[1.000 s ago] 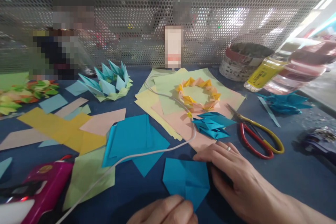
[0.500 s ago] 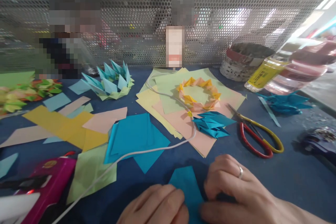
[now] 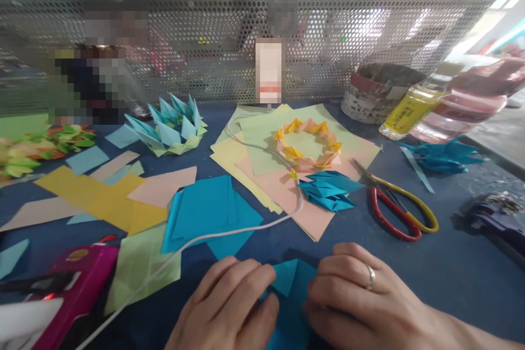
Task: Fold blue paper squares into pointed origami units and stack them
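A blue sheet of paper (image 3: 289, 317) lies at the bottom middle, its top corner folded over into a small triangle. My left hand (image 3: 229, 303) grips its left side, fingers curled together and thumb bent in. On the opposite edge, my right hand (image 3: 348, 290), with a ring on one finger, has its fingers closed at the paper. Both fingertips are partly hidden. Beyond the left hand sits a stack of blue paper squares (image 3: 205, 208). Above the right hand are folded blue paper pieces (image 3: 328, 190) and scissors (image 3: 394, 202) with one red and one yellow handle.
A white cable (image 3: 197, 240) crosses the table. At the left stand a magenta glue gun (image 3: 88, 270) and a light-blue paper ring (image 3: 176, 126). An orange paper ring (image 3: 291, 152) rests on paper sheets (image 3: 262, 153). A bottle (image 3: 410, 112) leans at the right before a perforated metal panel (image 3: 197, 44).
A corner of the blue paper now shows folded over at the top. My left hand has moved up and slightly left; the right has shifted a little left.
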### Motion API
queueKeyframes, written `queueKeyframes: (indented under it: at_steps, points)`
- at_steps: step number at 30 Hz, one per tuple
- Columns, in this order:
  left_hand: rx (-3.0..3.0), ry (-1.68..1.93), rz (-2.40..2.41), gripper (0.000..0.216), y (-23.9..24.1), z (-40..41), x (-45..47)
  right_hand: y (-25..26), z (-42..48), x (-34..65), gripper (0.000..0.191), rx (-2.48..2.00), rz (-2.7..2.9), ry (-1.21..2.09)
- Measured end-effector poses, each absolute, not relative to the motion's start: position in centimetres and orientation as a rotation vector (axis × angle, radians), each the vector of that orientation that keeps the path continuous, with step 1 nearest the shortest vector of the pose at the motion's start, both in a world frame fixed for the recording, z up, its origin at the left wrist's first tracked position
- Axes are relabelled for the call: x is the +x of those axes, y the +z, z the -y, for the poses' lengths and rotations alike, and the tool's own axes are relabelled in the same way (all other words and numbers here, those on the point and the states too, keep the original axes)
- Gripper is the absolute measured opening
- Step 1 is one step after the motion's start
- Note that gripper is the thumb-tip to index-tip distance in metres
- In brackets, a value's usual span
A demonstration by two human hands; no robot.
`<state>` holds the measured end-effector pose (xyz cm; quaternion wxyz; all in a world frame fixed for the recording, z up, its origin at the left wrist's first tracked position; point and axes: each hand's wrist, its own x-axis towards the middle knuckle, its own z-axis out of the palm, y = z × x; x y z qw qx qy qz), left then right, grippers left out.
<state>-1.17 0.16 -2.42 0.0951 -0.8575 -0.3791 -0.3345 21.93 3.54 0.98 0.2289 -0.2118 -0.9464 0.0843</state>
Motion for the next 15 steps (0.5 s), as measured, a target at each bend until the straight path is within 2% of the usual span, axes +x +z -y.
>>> queueKeyframes:
  at_steps: [4,8,15]
  points:
    - [-2.557,-0.942,1.155,0.021,-1.9,-0.6,-0.5,0.1,-3.6,22.0,0.039,-0.653,2.598,0.277]
    - [-2.589,-0.916,1.149,0.024,-1.0,-1.1,0.0,-0.1,-3.8,22.0,0.038,-0.654,2.657,0.374]
    - [-2.634,-0.865,1.118,0.026,-1.8,-0.2,-1.5,0.2,-3.7,22.1,0.038,-0.605,2.678,0.331]
